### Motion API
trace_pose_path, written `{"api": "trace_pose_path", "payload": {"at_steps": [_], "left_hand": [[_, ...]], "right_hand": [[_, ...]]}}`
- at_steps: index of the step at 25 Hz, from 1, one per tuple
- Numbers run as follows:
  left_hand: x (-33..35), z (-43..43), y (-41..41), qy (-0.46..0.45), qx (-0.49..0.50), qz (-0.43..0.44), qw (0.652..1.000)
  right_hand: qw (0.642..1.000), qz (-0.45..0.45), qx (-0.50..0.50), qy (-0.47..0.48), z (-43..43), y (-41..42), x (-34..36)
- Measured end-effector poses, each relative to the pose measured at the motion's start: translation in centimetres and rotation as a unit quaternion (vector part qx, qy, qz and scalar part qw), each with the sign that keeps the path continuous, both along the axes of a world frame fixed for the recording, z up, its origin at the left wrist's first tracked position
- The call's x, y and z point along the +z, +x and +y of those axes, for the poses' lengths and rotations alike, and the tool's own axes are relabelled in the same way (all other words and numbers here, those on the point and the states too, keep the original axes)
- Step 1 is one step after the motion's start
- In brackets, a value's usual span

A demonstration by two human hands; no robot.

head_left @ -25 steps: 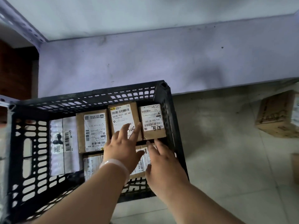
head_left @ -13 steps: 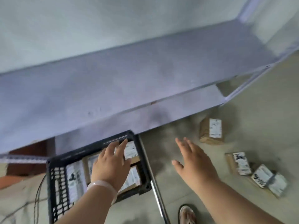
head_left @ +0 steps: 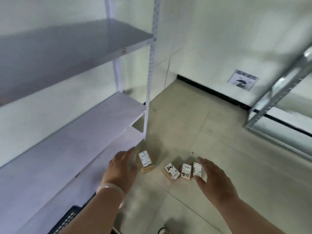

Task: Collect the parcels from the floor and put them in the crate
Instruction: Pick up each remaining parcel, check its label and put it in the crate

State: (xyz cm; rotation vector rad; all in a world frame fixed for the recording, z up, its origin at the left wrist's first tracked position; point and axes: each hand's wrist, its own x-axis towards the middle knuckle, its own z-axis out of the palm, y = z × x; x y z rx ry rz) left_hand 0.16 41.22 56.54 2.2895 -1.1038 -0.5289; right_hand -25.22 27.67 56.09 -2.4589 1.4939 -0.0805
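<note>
Several small cardboard parcels with white labels lie on the tiled floor. One parcel (head_left: 145, 161) sits by the shelf foot, just right of my left hand (head_left: 120, 169), which is open and holds nothing. Three more form a row: a parcel with black scribble (head_left: 171, 171), a middle parcel (head_left: 186, 171) and a right parcel (head_left: 197, 169). My right hand (head_left: 213, 179) hovers open beside that last one, its thumb close to it. Only a corner of the black crate (head_left: 67, 220) shows at the bottom left, behind my left forearm.
A white metal shelf rack (head_left: 81, 132) fills the left side, its upright (head_left: 148, 92) standing just behind the parcels. A grey steel rack (head_left: 276, 92) stands at the right. A paper sign (head_left: 243, 79) hangs on the far wall. A shoe tip (head_left: 163, 231) shows below.
Both hands have left the crate and swung right toward the parcels on the floor. The view has turned and lifted, so the crate has slid to the bottom left corner.
</note>
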Motion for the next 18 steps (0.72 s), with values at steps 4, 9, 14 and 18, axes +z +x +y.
{"api": "trace_pose_path", "payload": {"at_steps": [4,9,14,18], "left_hand": [[6.1,-6.0,-4.3,-0.005,-0.064,-0.004,0.998],[11.3,-14.4,-10.7,-0.024,-0.147,-0.016,0.989],[13.5,-24.6,-16.5,-0.036,-0.181,-0.054,0.981],[13.5,-31.1,-19.3,-0.031,-0.170,-0.043,0.984]], "right_hand": [[0.996,-0.041,-0.068,-0.032,-2.8,-4.3,7.1],[0.989,-0.081,-0.118,-0.047,-8.1,-9.2,11.7],[0.985,-0.093,-0.136,-0.048,-16.0,-14.2,13.6],[0.987,-0.090,-0.132,-0.031,-22.4,-17.1,14.4]]}}
